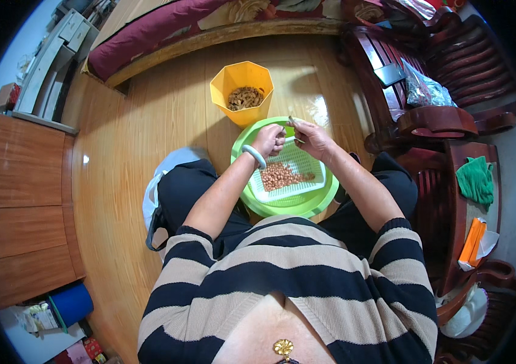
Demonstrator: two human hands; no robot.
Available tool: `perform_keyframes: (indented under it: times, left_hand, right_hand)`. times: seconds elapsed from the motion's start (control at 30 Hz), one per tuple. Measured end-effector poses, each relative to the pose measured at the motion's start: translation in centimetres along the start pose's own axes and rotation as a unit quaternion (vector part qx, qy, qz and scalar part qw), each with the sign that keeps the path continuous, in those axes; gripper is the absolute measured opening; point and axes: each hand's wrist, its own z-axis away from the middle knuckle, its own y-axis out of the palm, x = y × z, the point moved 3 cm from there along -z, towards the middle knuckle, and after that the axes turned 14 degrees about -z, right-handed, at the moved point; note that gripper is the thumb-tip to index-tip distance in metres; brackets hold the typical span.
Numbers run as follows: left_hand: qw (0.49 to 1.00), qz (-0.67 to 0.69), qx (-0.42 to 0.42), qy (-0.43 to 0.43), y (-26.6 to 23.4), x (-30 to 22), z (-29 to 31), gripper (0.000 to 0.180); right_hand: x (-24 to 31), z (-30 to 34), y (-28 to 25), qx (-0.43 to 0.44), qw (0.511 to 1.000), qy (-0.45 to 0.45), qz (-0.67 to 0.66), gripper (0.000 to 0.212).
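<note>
Over a light green basin (315, 210) between my knees, my two hands work close together. My left hand (269, 140), with a pale bangle at the wrist, is curled closed; whatever lies inside its fingers is hidden. Beside it, my right hand (312, 139) pinches a small brownish piece that looks like a peanut shell (291, 121) between thumb and finger. Below them a white-green plastic basket (264, 198) rests in the basin, holding a layer of shelled pinkish peanuts (280, 176). Just beyond stands a yellow bin (251, 116) with brown peanut shells (245, 97) in it.
A whitish bag (152, 200) lies by my left leg. Dark wooden chairs (446, 57) stand at the right, with a green cloth (475, 180) on a side surface. Brown cabinets (18, 164) line the left, and a bed frame (209, 45) crosses the far side.
</note>
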Motion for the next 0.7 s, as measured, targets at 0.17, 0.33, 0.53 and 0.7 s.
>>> perform_keyframes:
  times: [0.17,0.33,0.53,0.7]
  left_hand:
    - [0.989,-0.104,-0.099,-0.041,-2.1,1.5,-0.7,0.017]
    - [0.983,-0.140,-0.103,-0.053,-1.6,1.2,-0.6,0.018]
    - [1.000,0.004,-0.013,-0.021,-1.2,0.3,-1.1,0.017]
    - [0.997,0.043,-0.041,0.040,-3.7,-2.9,-1.1,0.029]
  right_hand:
    - [0.2,0.2,-1.1,-0.135,0.869,-0.112,0.462,0.025]
    - [0.5,0.2,0.2,-0.095,0.873,-0.134,0.459,0.025]
    - [0.1,-0.3,2.4,-0.043,0.935,-0.167,0.311,0.024]
    - [2.0,-3.2,5.7,-0.014,0.937,-0.156,0.312,0.019]
